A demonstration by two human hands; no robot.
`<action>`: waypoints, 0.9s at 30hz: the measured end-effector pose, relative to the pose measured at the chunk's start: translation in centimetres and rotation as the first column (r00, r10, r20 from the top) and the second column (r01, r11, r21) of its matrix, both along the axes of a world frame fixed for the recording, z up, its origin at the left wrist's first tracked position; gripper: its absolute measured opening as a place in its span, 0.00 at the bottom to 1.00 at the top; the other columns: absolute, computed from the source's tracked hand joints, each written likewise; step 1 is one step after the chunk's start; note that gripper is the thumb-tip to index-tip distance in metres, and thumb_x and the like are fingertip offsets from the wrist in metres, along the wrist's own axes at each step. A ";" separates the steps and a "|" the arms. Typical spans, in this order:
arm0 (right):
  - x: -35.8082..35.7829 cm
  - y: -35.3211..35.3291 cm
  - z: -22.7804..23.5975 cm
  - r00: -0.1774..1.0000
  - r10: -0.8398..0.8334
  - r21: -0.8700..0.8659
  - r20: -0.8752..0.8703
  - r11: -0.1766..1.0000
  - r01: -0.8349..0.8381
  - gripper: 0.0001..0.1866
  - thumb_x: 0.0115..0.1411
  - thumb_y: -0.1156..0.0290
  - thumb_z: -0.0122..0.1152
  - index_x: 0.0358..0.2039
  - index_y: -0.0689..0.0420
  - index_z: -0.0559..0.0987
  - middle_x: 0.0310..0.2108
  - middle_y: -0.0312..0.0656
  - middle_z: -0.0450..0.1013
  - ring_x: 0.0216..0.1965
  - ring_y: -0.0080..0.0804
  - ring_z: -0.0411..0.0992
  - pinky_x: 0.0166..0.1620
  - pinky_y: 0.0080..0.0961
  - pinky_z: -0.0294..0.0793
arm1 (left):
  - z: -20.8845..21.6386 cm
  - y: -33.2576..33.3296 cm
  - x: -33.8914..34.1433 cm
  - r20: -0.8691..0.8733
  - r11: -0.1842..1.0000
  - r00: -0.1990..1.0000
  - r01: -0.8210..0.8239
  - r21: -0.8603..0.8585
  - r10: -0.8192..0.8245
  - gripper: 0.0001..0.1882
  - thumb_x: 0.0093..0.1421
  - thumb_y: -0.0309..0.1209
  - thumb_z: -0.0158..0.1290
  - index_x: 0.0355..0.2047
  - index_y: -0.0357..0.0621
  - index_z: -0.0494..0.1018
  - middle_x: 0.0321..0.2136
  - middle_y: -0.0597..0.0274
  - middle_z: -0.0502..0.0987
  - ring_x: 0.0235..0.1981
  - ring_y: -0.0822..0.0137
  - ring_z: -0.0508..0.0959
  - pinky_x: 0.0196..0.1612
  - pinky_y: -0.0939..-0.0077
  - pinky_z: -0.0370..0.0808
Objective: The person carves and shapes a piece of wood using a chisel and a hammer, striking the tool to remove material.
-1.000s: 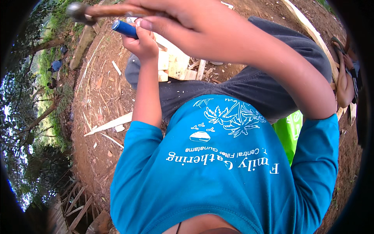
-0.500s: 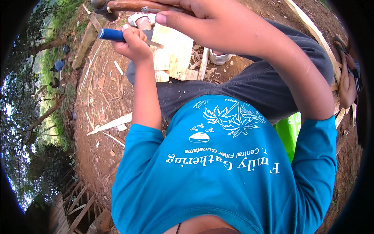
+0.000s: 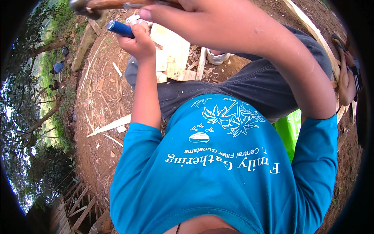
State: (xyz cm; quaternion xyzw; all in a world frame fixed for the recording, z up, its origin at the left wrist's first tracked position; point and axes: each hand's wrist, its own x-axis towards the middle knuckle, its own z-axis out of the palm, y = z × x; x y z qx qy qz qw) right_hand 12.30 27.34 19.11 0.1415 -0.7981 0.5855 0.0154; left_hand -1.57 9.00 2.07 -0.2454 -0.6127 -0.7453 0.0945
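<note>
My left hand (image 3: 139, 42) is wrapped round the blue handle (image 3: 120, 29) of a chisel. Only a short bit of its blade (image 3: 158, 45) shows past my fist, over a pale wooden board (image 3: 177, 48). Above it, near the top edge, my right hand (image 3: 194, 25) grips a hammer (image 3: 117, 4) by its brown wooden handle, thumb laid along it. The hammer's dark metal head (image 3: 85, 8) is slightly blurred, up and left of the chisel handle. Part of my right hand's fingers is cut off by the frame.
The board lies between my legs in dark trousers (image 3: 257, 87). Wood strips and chips (image 3: 111, 125) litter the brown soil. A long pale timber (image 3: 307, 27) lies at upper right. Another person's arm (image 3: 346, 84) shows at the right edge; trees (image 3: 35, 128) stand left.
The hammer and my right hand have shifted left. My left hand has moved slightly right, and the chisel handle's end is higher and more tilted, with less blade showing.
</note>
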 end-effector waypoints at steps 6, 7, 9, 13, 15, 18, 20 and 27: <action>-1.6 -0.7 0.0 0.999 0.018 0.040 0.026 0.999 -0.019 0.12 0.70 0.69 0.49 0.44 0.65 0.75 0.26 0.47 0.74 0.26 0.38 0.71 0.33 0.37 0.72 | 0.3 -0.7 0.2 0.090 0.999 0.996 0.026 0.037 -0.030 0.07 0.62 0.20 0.46 0.32 0.41 0.58 0.16 0.70 0.64 0.13 0.80 0.64 0.16 0.82 0.60; -2.1 -1.0 -0.5 0.999 0.017 0.057 0.028 0.998 -0.019 0.12 0.70 0.69 0.49 0.43 0.65 0.75 0.26 0.47 0.74 0.26 0.38 0.72 0.33 0.37 0.72 | 0.7 -0.6 0.4 0.098 0.997 0.994 0.042 0.067 -0.049 0.07 0.62 0.20 0.46 0.32 0.41 0.59 0.16 0.69 0.64 0.13 0.80 0.64 0.16 0.82 0.60; -2.4 -1.1 -0.6 0.999 0.025 0.048 0.025 0.999 -0.026 0.11 0.70 0.69 0.49 0.43 0.65 0.76 0.26 0.48 0.74 0.26 0.39 0.72 0.34 0.38 0.73 | 0.9 -0.4 0.5 0.106 0.993 0.992 0.053 0.104 -0.064 0.06 0.63 0.21 0.47 0.33 0.41 0.59 0.17 0.69 0.65 0.14 0.81 0.65 0.16 0.82 0.60; -1.6 -0.7 0.5 0.998 0.052 0.006 0.032 0.999 -0.052 0.11 0.70 0.69 0.49 0.41 0.65 0.76 0.27 0.48 0.74 0.27 0.40 0.73 0.35 0.39 0.73 | 0.2 -0.1 0.1 0.066 0.998 0.998 -0.002 0.062 -0.002 0.07 0.67 0.26 0.51 0.37 0.38 0.64 0.25 0.66 0.73 0.21 0.79 0.72 0.23 0.84 0.68; -1.3 -0.5 0.6 0.998 0.045 0.001 0.031 0.999 -0.045 0.11 0.70 0.69 0.50 0.40 0.65 0.76 0.27 0.49 0.74 0.27 0.41 0.73 0.35 0.39 0.74 | -0.2 0.1 -0.2 -0.021 0.999 0.999 -0.046 -0.020 0.045 0.09 0.68 0.28 0.53 0.39 0.37 0.65 0.27 0.65 0.75 0.24 0.78 0.75 0.27 0.84 0.71; -1.1 -0.4 0.6 0.998 0.049 -0.012 0.025 0.999 -0.049 0.11 0.70 0.69 0.50 0.39 0.65 0.76 0.27 0.49 0.75 0.27 0.41 0.73 0.36 0.40 0.74 | -0.9 -0.1 -0.7 -0.067 0.995 0.995 -0.075 -0.058 0.071 0.11 0.68 0.31 0.55 0.41 0.35 0.67 0.29 0.64 0.77 0.27 0.77 0.77 0.30 0.83 0.73; -1.0 -0.4 0.7 0.999 0.041 -0.014 0.022 0.999 -0.041 0.11 0.70 0.69 0.50 0.39 0.65 0.76 0.27 0.50 0.75 0.28 0.42 0.74 0.36 0.40 0.74 | -0.9 -0.1 -0.8 -0.059 0.996 0.996 -0.069 -0.063 0.065 0.12 0.68 0.32 0.56 0.41 0.35 0.67 0.30 0.63 0.77 0.28 0.77 0.77 0.31 0.82 0.74; -0.4 -0.6 1.8 1.000 0.024 -0.006 -0.010 1.000 -0.024 0.12 0.70 0.69 0.50 0.36 0.65 0.76 0.27 0.51 0.75 0.29 0.44 0.75 0.38 0.42 0.76 | 0.1 -0.1 0.7 0.073 1.000 0.997 -0.010 0.012 0.010 0.10 0.68 0.30 0.55 0.39 0.39 0.65 0.27 0.67 0.73 0.24 0.80 0.73 0.26 0.84 0.69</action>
